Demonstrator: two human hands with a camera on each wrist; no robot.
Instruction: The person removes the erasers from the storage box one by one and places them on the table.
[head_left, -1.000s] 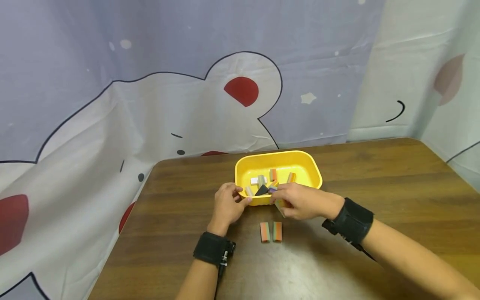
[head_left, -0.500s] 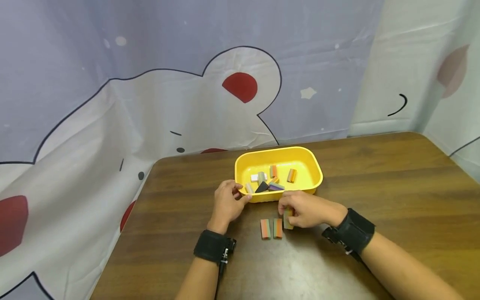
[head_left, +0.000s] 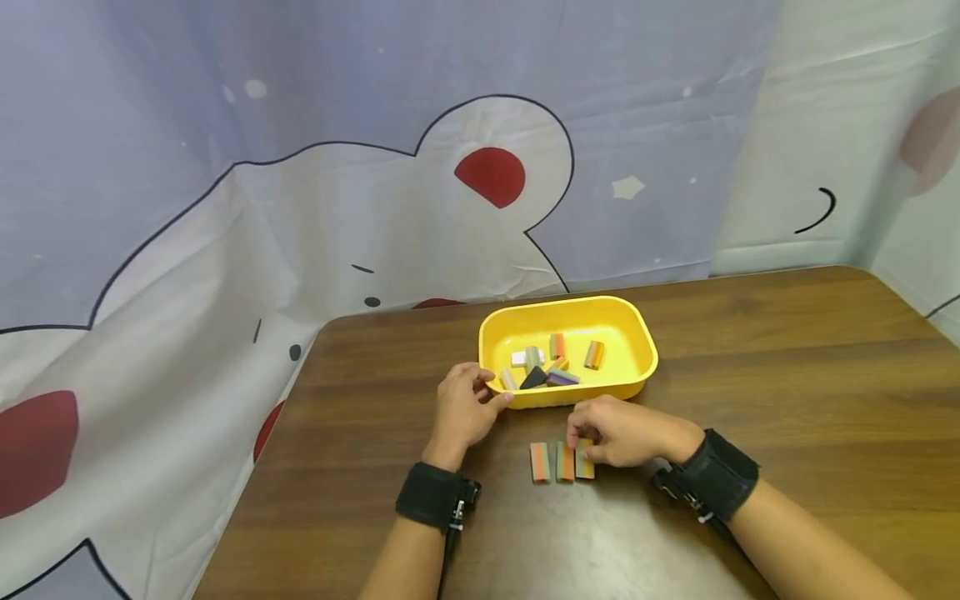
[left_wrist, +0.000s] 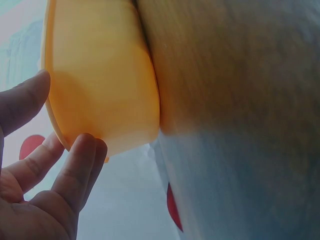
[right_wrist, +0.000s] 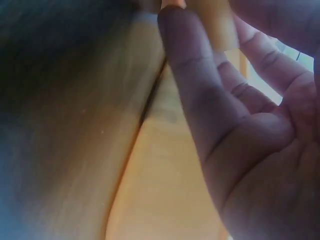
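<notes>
In the head view, my left hand holds the left front corner of a yellow plastic basin. The left wrist view shows its thumb at the rim and other fingers against the outside of the basin wall. My right hand pinches a small yellow-and-grey-green striped block close over the table in front of the basin. To its left lie two orange-and-green striped blocks, the nearer one right beside it and the other farther left. In the right wrist view, the fingers partly hide the held block.
Inside the basin are several striped blocks, among them an orange one, a yellow-brown one and a purple one, plus a black wedge-like piece. A brown wooden table carries everything; a patterned curtain hangs behind.
My right hand has carried the yellow-and-grey-green block from the basin's front edge toward me, setting it alongside the two orange-and-green blocks. The left hand has stayed at the basin corner.
</notes>
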